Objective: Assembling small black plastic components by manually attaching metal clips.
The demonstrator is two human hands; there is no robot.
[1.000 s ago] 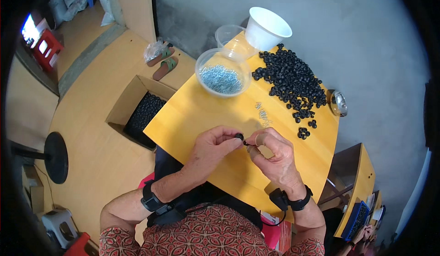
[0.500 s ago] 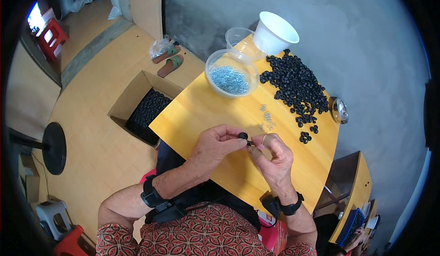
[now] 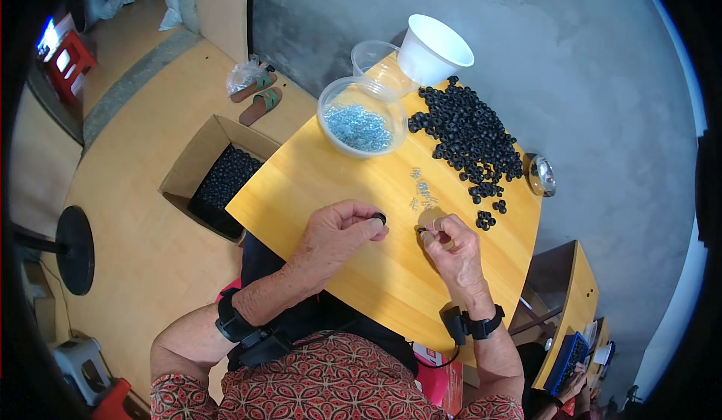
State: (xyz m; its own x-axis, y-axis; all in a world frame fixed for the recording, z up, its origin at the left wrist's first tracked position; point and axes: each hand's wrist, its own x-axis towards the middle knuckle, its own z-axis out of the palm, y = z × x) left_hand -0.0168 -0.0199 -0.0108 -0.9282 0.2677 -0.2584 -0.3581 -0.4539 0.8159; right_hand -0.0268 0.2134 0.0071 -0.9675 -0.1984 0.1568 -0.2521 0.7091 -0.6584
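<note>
Head view: left hand (image 3: pixel 329 241) has thumb and fingers pinched on a black part (image 3: pixel 379 218), held over the near half of the yellow table (image 3: pixel 282 194). Right hand (image 3: pixel 456 253), apart from it, has thumb and index closed on a small dark bit (image 3: pixel 421 230); too small to tell its shape. Just beyond the right hand, a short row of metal pins (image 3: pixel 423 190) lies on the wood. Black pile (image 3: pixel 474 134) spreads along the right edge, a few pieces loose at its near end; shiny tin (image 3: pixel 541 175) sits beside it. Far end: clear bowl (image 3: pixel 362 81) with bluish metal bits (image 3: pixel 356 128) in it, clear cup (image 3: pixel 366 57) behind, white tub (image 3: pixel 435 50) next to that. Carton (image 3: pixel 189 163) with black pieces (image 3: pixel 226 179) stands on the floor, left of the table.
</note>
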